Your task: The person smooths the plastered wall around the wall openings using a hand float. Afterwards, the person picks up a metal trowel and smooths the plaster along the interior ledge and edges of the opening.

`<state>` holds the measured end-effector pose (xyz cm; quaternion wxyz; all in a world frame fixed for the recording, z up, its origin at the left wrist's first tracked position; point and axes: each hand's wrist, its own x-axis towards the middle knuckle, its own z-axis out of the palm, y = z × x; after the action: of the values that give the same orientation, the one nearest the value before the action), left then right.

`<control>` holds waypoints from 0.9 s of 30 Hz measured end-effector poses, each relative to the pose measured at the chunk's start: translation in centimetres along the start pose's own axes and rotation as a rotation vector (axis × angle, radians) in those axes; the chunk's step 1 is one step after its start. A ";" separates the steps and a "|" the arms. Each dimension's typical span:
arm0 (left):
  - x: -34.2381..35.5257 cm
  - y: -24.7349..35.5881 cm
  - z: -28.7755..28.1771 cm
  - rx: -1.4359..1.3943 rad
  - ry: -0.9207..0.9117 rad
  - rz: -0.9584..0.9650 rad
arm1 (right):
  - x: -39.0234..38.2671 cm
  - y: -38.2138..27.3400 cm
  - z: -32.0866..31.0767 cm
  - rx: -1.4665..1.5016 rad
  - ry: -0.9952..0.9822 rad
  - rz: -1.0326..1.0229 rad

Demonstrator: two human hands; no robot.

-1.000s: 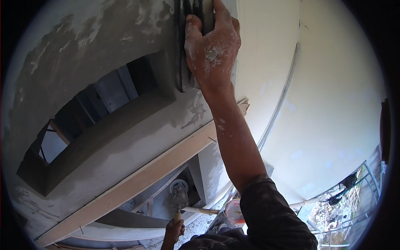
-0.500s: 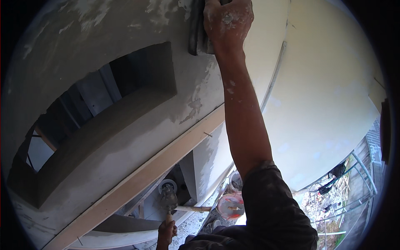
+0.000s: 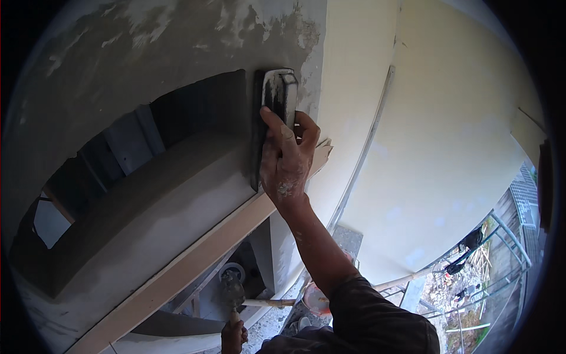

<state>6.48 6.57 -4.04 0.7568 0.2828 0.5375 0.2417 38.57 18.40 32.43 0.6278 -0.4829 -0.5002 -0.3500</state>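
My right hand (image 3: pixel 289 159) is closed round the grip of a plastering float (image 3: pixel 275 91), dark at its edge and smeared with pale plaster. The float stands lengthwise against the grey, freshly coated wall (image 3: pixel 194 50), right beside the edge of a window opening (image 3: pixel 188 109). Dried plaster spots the back of this hand. Lower down, my left hand (image 3: pixel 234 336) grips the wooden handle of a trowel (image 3: pixel 233 290), its grey blade pointing up and away from me.
A long wooden board (image 3: pixel 188 262) crosses the wall below the window opening. A pale yellow wall (image 3: pixel 436 153) curves away on the right. Below are a bucket with a reddish rim (image 3: pixel 316 300), a pole (image 3: pixel 271 302) and, farther right, metal scaffold tubes (image 3: pixel 512 231).
My right hand has brought the float down the wall from the top of the view to beside the window opening. The left hand and trowel have hardly moved.
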 end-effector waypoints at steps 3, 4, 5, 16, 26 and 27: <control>0.1 0.0 -0.3 0.028 0.079 0.025 | 2.9 0.8 0.7 -0.089 0.103 -0.069; 0.4 0.1 -0.5 0.025 0.066 0.033 | 4.6 1.4 0.8 -0.122 0.123 -0.080; 0.6 0.2 -0.7 0.024 0.053 0.037 | 6.3 2.3 0.7 -0.159 0.141 -0.089; 0.5 0.4 -0.9 -0.058 -0.041 0.048 | 0.6 -1.2 -0.6 0.019 0.044 0.022; 0.7 0.6 -1.2 -0.041 0.042 0.088 | 5.6 3.0 -1.2 -0.015 0.187 0.270; 0.7 0.5 -1.5 -0.047 0.045 0.099 | 4.7 2.4 -1.0 -0.002 0.190 0.266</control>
<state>5.28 7.69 -4.57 0.7380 0.2856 0.5339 0.2979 42.21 18.34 36.30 0.7126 -0.5102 -0.3698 -0.3086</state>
